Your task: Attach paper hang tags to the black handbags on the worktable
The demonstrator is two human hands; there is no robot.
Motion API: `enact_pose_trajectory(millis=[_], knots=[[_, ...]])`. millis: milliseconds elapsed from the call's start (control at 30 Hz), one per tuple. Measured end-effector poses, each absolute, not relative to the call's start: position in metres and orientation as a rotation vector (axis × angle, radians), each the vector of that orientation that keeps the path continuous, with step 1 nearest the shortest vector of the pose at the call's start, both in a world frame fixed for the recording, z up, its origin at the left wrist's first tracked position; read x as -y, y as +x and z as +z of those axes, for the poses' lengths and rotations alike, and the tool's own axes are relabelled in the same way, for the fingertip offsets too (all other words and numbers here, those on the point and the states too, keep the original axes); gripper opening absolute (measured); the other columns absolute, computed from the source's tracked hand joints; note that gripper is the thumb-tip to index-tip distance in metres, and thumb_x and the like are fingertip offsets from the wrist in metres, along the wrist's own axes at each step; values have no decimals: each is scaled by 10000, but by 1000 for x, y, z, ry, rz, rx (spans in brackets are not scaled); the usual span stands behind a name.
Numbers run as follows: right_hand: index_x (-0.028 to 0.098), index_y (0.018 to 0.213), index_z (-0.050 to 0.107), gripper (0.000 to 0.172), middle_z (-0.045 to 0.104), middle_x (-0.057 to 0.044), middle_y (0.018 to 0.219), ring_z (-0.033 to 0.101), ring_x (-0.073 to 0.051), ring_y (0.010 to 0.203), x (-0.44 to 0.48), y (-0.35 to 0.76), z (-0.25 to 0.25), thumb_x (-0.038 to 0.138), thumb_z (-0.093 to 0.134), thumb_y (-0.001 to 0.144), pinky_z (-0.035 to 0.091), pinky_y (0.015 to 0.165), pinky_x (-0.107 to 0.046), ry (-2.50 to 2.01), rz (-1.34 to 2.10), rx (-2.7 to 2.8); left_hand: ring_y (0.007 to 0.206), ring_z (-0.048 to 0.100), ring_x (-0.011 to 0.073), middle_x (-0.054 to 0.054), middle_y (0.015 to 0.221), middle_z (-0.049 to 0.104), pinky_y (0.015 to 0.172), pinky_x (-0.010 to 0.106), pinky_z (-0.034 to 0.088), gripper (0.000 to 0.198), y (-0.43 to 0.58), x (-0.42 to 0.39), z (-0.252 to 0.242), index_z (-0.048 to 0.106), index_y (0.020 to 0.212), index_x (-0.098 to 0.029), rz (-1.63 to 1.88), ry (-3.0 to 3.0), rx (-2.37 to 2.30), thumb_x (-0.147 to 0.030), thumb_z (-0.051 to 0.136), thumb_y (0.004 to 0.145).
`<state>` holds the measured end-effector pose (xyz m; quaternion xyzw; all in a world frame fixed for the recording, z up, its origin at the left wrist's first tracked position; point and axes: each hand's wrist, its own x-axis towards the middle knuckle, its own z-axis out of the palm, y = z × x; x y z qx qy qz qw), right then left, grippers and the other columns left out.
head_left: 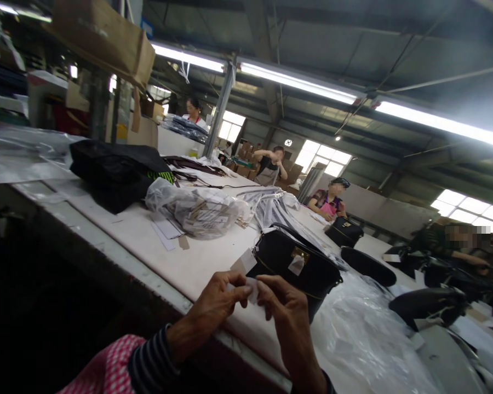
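Observation:
Both my hands are raised in front of a black handbag (287,257) on the table. My left hand (219,298) pinches one side of a small, thin whitish piece (252,290), and my right hand (285,306) pinches its other side. Whether the piece is paper or plastic film I cannot tell. The handbag stands upright with a gold-coloured clasp (301,254), over which a scrap of white wrapping hangs. A white card (244,261) shows at the bag's left end, just behind my left hand.
Clear plastic sheeting (365,334) spreads right of the handbag. A clear bag of tags (205,210) and a black cloth bundle (115,169) lie to the left on the long table (148,262). More black bags (345,232) stand further right. Several people work around the table.

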<state>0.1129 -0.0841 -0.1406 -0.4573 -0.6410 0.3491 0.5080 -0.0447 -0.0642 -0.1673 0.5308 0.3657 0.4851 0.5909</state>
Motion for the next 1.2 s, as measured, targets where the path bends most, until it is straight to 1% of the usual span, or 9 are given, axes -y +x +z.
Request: enact_pose_trajectory(millis=[100,200,333,467,667,800,1000,1100,1200], knots=[[236,937,734,173,663,-63,966,601,-220,904,75,127,-114,342,596,933,479,774,-332,-1062,249,1782,614,461,134,8,706,580,579,250,331,221,-43,55,-168,633,740,-170,1190,1504,-912,-387,656,775],[253,1028,708,182,657,-88,1099,554,-271,1049,60,141,-84,295,545,959,450,909,-411,-1085,-304,1875,817,576,221,49,813,638,742,286,407,142,-46,46,-171,666,771,-204,1224,1771,-1072,-333,622,813],[219,1153,653,244,669,-115,1122,539,-320,1062,33,155,-62,315,549,955,415,908,-465,-1352,-668,1977,962,615,261,74,916,661,841,306,436,67,-59,26,-176,668,802,-231,1239,1857,-1316,-252,606,812],[209,1109,657,247,689,-90,1015,613,-281,963,15,159,-65,361,505,988,420,831,-403,-1546,-592,2087,940,628,259,75,915,688,888,332,431,92,-68,7,-174,664,790,-200,1253,1845,-1303,-232,581,815],[218,970,664,282,674,-61,951,624,-248,905,9,164,-73,461,522,972,403,763,-346,-1470,-543,2043,837,609,226,66,883,673,789,309,409,125,-45,27,-170,661,790,-206,1299,1895,-1179,-235,551,842],[217,882,663,295,663,-41,881,615,-228,862,6,175,-74,483,554,946,401,743,-326,-1365,-415,1997,736,588,214,42,758,665,690,294,384,106,-35,38,-175,671,739,-210,1077,1944,-1093,-240,592,802],[210,809,655,269,639,-21,806,601,-200,798,14,194,-68,449,592,916,416,730,-312,-1236,-126,2000,854,628,245,77,885,708,790,316,423,90,-53,29,-167,678,787,-205,1283,1893,-1314,-241,596,793],[207,766,645,275,629,-15,779,595,-191,771,20,196,-63,439,601,907,417,705,-304,-1181,-31,2064,614,581,160,75,934,718,602,274,417,147,-58,31,-166,649,724,-181,1245,1734,-1212,-307,618,795],[205,744,634,284,618,-9,760,588,-183,742,24,196,-60,435,597,907,410,677,-297,-1180,12,2095,378,391,71,46,817,706,405,233,267,258,-56,40,-174,624,761,-174,1177,1493,-1038,-424,616,824]])
